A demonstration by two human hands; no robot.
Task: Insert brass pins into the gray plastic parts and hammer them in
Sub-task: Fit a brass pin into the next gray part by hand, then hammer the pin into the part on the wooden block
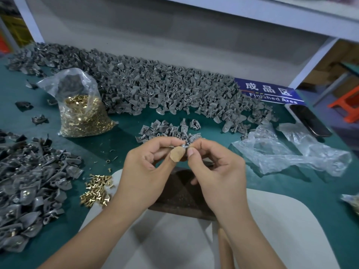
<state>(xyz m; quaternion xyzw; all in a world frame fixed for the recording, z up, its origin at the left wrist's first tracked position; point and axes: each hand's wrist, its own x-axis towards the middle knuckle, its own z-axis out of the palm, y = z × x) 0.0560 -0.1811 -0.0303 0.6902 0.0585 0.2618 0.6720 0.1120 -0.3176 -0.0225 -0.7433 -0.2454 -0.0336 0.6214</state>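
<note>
While green table [120, 144] lies bare at frame centre between heaps, a small gray part [185, 146], orientation unclear, is pinched by left hand [147, 162] and right hand [215, 167].

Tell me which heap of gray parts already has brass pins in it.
The darker heap of gray parts at the left edge: brass glints among its pieces. The long back pile and small middle cluster show none.

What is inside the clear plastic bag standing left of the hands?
The clear plastic bag is filled in its lower half with loose brass pins. A dark shape shows through its upper part; what it is cannot be told. Anything beneath the pins is covered.
</note>
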